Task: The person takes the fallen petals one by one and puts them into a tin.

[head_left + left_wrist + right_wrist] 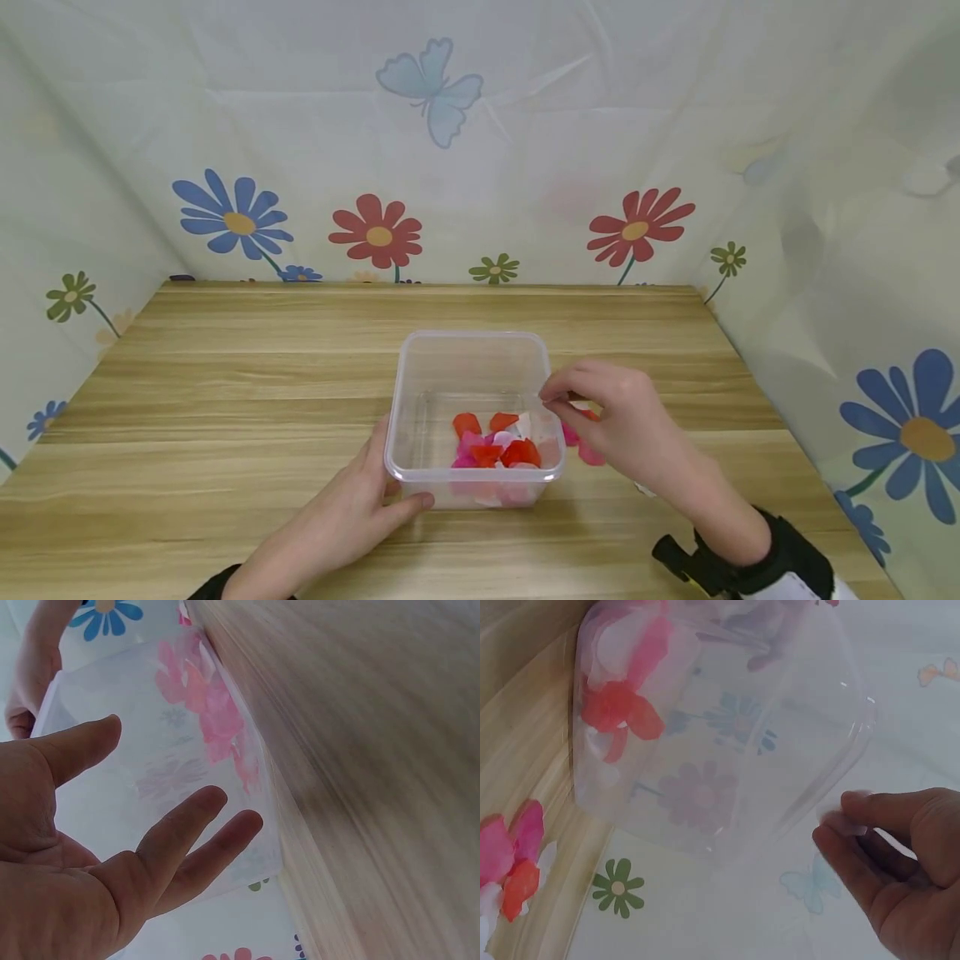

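Right hand (615, 418): thumb and forefinger are closed at the tips on a pale petal (846, 824), seen at the right of the right wrist view. In the head view, the fingertips are located at the right rim of the container, right of centre.

Left hand (358, 506): the fingers are spread and nearly straight, with the thumb set apart. The hand is positioned at the left side of the container, thumb along the lower front wall, at lower centre of the head view.

Container (471, 362): clear plastic, square with rounded corners, open at the top, standing upright on the table at lower centre of the head view.

Loose petals (487, 456): red, orange, pink, magenta and white pieces, lying in the container, mostly toward its front right.

Outer petals (520, 889): pink, red and white pieces, lying on the table beside the container, at lower left of the right wrist view; partly hidden by the right hand in the head view.

Table (225, 400): wood-grain surface across the lower frame.

Backdrop (540, 167): white sheet with printed flowers; a pale blue butterfly (435, 90) is located at upper centre.

Wristband (798, 558): black, on the right wrist, lower right.
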`<action>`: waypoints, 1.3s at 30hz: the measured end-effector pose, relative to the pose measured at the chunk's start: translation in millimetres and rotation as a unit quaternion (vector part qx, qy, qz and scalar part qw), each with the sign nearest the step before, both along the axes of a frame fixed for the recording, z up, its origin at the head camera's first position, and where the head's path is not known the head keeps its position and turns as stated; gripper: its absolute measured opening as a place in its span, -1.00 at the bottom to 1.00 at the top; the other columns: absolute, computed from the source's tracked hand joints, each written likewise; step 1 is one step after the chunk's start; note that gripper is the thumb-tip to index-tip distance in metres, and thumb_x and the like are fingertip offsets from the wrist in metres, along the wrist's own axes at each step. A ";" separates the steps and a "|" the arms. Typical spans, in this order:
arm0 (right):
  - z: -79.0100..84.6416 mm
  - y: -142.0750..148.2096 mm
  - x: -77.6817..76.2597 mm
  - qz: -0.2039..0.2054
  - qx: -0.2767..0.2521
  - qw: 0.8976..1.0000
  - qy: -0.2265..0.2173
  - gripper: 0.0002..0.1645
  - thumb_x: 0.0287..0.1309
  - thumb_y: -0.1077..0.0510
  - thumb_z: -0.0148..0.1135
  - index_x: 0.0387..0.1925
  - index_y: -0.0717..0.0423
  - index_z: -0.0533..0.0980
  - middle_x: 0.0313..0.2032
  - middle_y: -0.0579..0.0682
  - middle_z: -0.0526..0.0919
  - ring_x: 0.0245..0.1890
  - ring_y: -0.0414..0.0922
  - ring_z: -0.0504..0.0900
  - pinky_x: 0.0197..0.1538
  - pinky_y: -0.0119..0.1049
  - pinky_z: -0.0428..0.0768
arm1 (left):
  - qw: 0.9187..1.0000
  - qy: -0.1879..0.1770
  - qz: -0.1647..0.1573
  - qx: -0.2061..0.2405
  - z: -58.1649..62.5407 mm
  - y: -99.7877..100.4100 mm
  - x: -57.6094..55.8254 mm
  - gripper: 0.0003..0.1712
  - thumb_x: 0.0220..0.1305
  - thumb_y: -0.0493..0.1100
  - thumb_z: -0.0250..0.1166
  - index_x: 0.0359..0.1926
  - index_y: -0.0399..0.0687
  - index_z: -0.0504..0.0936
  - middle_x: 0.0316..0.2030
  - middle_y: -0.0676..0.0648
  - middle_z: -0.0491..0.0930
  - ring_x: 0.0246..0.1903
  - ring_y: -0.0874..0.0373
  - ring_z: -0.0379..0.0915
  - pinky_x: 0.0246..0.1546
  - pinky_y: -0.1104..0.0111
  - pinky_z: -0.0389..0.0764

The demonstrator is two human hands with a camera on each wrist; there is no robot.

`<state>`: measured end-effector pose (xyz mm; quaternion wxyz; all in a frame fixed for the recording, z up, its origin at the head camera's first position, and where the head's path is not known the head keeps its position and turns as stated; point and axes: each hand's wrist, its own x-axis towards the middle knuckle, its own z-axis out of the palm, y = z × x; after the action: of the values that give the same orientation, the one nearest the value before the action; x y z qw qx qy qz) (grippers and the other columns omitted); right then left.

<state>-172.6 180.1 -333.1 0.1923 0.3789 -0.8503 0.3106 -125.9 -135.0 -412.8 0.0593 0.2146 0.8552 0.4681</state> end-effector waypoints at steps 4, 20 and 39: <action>-4.3 -5.6 0.2 0.064 -0.007 0.998 0.010 -0.59 -0.16 0.50 0.60 -0.26 0.11 0.71 -0.23 -0.10 0.75 -0.22 -0.17 0.73 -0.09 -0.36 0.71 | 1.000 0.010 0.000 -0.003 0.7 -0.3 0.4 0.11 0.28 -0.16 0.49 0.59 0.10 -0.09 0.34 -0.21 0.34 0.22 -0.07 0.46 0.17 0.10 0.57; -7.2 -3.7 0.8 0.048 0.020 0.998 0.035 -0.50 -0.15 0.45 0.62 -0.09 0.15 0.70 -0.04 0.03 0.73 -0.04 -0.04 0.73 0.00 -0.36 0.67 | 0.999 0.025 0.005 -0.020 0.6 -0.6 0.5 0.12 0.27 -0.13 0.49 0.59 0.13 -0.09 0.33 -0.18 0.36 0.19 -0.03 0.47 0.18 0.04 0.56; -15.4 48.4 -14.3 -0.139 0.100 0.979 -0.112 -0.69 0.02 0.45 0.52 -0.23 0.15 0.61 -0.31 -0.04 0.65 -0.35 -0.13 0.58 -0.29 -0.17 0.72 | 1.000 -0.001 0.006 -0.009 1.2 0.1 0.9 0.10 0.26 -0.15 0.50 0.57 0.12 -0.06 0.33 -0.18 0.36 0.18 -0.03 0.49 0.15 0.14 0.60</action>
<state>-187.0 228.5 -348.5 0.0981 0.2365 -0.9376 0.2351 -125.0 -134.9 -411.7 0.0587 0.2083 0.8607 0.4609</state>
